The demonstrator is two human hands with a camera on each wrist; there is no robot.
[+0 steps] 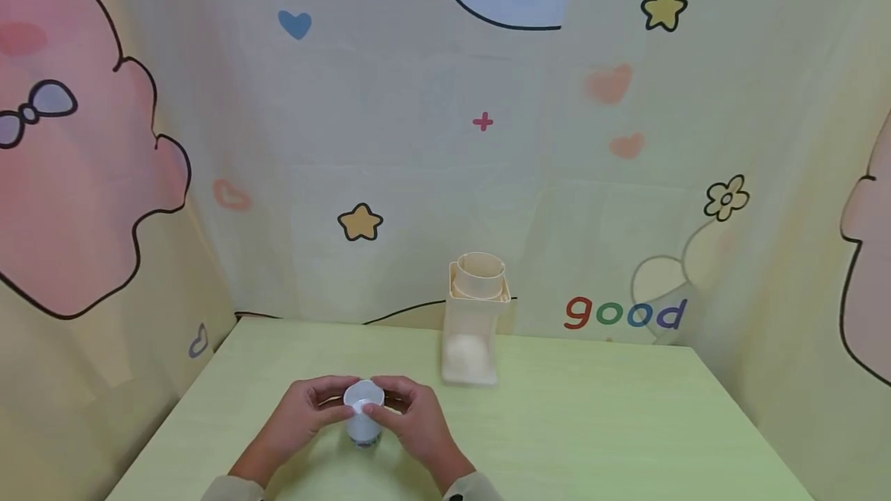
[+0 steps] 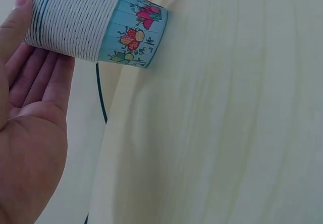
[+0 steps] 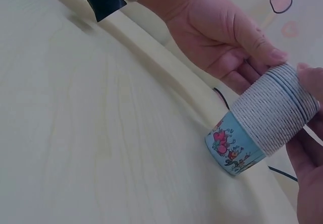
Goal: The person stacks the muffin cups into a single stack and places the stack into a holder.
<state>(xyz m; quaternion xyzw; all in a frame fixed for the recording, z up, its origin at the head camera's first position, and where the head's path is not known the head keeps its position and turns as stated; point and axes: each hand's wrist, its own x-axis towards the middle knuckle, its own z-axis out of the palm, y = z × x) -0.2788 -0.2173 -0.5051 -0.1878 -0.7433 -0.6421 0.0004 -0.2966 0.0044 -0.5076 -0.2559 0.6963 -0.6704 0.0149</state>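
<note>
A stack of paper cups (image 1: 363, 422) stands between my two hands over the near part of the table, mouth up. Its many nested rims are white, and the lowest cup shows a light blue wall with printed fruit-like figures (image 2: 132, 37). My left hand (image 1: 306, 412) holds the upper stack from the left, thumb on the near side and fingers behind. From the right, my right hand (image 1: 418, 416) grips the same rims, its thumb near the top edge. Whether the stack's base touches the table cannot be told.
A cream plastic stand (image 1: 469, 358) with a round tube (image 1: 480, 277) at its top stands at the table's back edge, right of the hands. The pale wooden table (image 1: 612, 424) meets a printed cloth backdrop (image 1: 418, 99) behind and at both sides.
</note>
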